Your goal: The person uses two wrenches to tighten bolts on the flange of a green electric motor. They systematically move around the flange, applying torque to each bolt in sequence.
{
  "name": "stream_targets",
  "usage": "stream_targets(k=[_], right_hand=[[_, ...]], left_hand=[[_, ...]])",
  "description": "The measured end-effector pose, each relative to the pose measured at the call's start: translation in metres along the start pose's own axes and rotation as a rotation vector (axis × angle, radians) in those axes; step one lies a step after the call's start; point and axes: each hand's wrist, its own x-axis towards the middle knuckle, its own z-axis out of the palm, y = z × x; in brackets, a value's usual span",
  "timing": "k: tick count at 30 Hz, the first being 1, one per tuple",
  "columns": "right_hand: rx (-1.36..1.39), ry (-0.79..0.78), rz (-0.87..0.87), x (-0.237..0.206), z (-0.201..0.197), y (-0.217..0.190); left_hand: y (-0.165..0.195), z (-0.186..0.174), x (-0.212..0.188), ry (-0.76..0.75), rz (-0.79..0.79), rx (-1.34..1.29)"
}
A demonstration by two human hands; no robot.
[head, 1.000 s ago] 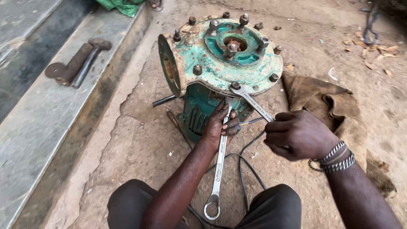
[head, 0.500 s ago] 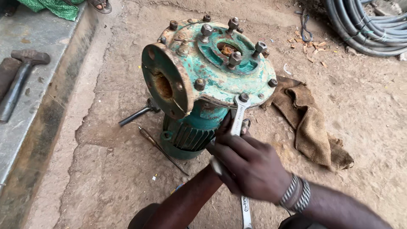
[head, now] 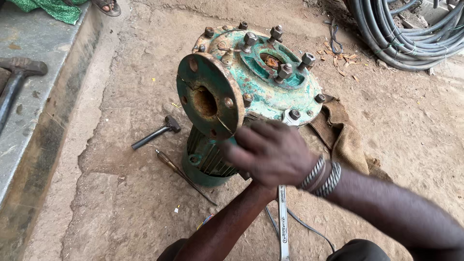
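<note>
The bare dirt floor (head: pixel 121 208) is carrying a rusty green cast-iron pump (head: pixel 241 96), a small black hammer (head: pixel 155 131), a wooden-handled screwdriver (head: pixel 181 174), brown sackcloth (head: pixel 345 140) and coiled grey hoses (head: pixel 406 29).

An outdoor repair yard or roadside mechanical workshop. Work took place directly on bare, packed earth (head: pixel 121 203) beside a raised concrete ledge (head: pixel 43 92). A worn green pump housing (head: pixel 251 82) with rusted bolts stood on the ground, with hand tools scattered around it: a small hammer (head: pixel 157 131), a screwdriver (head: pixel 181 173) and a long spanner (head: pixel 282 222). A second hammer (head: pixel 14 79) lay on the ledge. Coiled grey hoses (head: pixel 406 29) and a burlap sack (head: pixel 345 140) lay nearby.
</note>
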Motion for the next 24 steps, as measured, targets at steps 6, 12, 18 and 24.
stream_targets(k=[6,12,18,24], right_hand=[[0.016,-0.102,0.079,-0.07,-0.018,-0.022],[0.227,0.12,0.291,-0.123,-0.002,-0.018],[0.812,1.227,0.744,-0.139,0.024,-0.026],[1.725,1.706,1.253,-0.154,0.078,0.047]], left_hand=[[-0.038,0.042,0.014,1.605,0.964,1.862],[-0.061,0.079,-0.013,2.495,0.949,2.377],[-0.067,0.081,-0.01,2.293,0.984,2.29],[-0.072,0.088,-0.008,2.297,0.909,2.336]])
